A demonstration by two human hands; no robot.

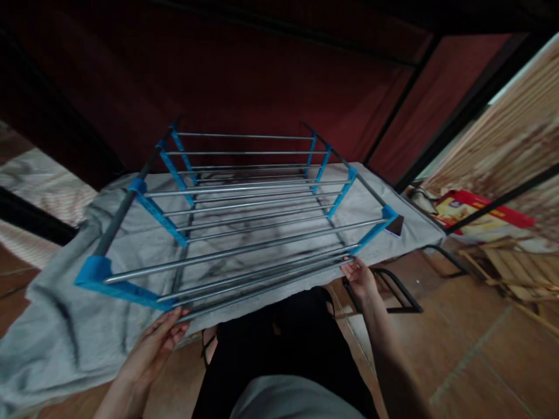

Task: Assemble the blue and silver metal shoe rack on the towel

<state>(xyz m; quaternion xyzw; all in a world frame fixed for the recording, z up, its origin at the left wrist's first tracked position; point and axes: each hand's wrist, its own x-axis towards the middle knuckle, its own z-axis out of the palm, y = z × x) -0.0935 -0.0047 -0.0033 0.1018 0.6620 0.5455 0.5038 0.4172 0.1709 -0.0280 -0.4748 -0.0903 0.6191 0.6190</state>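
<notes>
A rack of grey metal tubes with blue plastic brackets (244, 251), which looks like a shoe rack, rests on a grey cloth (56, 334). My left hand (159, 334) is closed on the left end of its lowest front tube, just beside a blue bracket. At the right end of the same tube, my right hand (360, 277) grips with thumb and fingers near the opposite bracket. The fingertips of both hands are partly hidden by the tube. Several long tubes run between the two side frames, in rows one behind another.
A dark red panel (244, 75) with black framing stands behind the rack. A small dark flat object (395, 226) lies on the cloth by the right front corner. To the right are a red and yellow package (480, 209), wooden slats (524, 267) and a black metal frame (404, 299) above the tiled floor.
</notes>
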